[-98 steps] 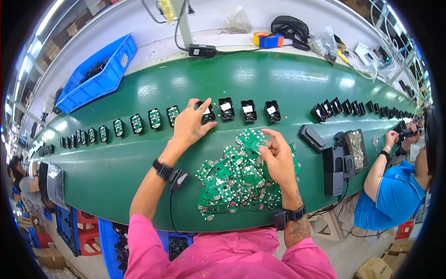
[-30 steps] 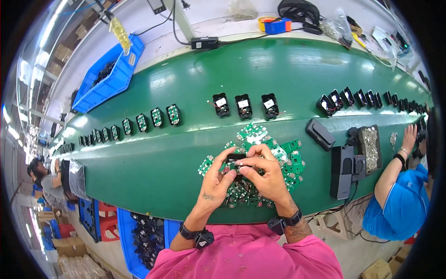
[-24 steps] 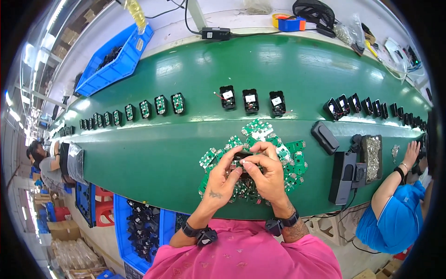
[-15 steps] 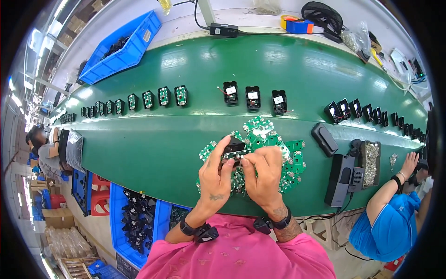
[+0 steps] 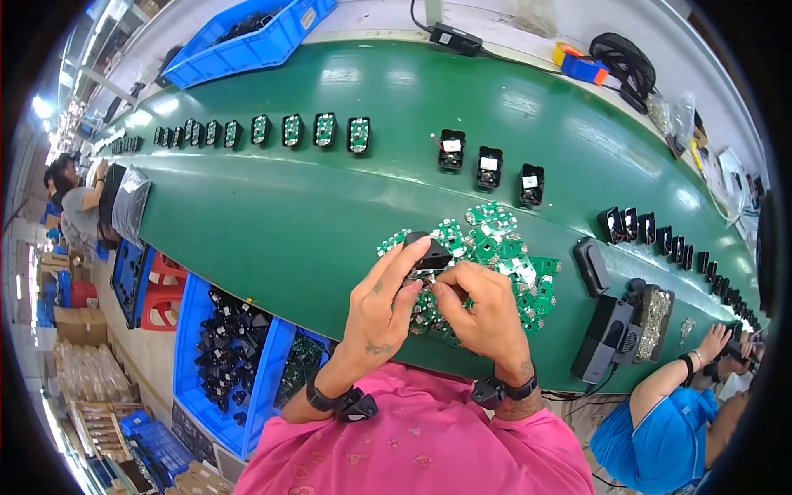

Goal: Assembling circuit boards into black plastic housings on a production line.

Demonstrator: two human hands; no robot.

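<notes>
My left hand (image 5: 381,305) grips a small black plastic housing (image 5: 429,254) just above the near edge of the green conveyor belt (image 5: 272,210). My right hand (image 5: 487,309) meets it from the right, fingertips pinching a small green circuit board against the housing. Under and behind both hands lies a pile of green circuit boards (image 5: 499,247). Three open black housings (image 5: 488,167) sit in a row further back on the belt. A line of housings with green boards fitted (image 5: 285,129) runs off to the left.
A blue bin of black housings (image 5: 227,346) stands at my lower left, another blue bin (image 5: 247,37) behind the belt. A black tool unit (image 5: 619,334) and a tray of screws (image 5: 653,312) sit at right. Other people work at far left (image 5: 78,210) and lower right (image 5: 676,408).
My left hand left the row of housings on the belt and came back to meet the right hand over the board pile. Both hands now hold a black housing together.
</notes>
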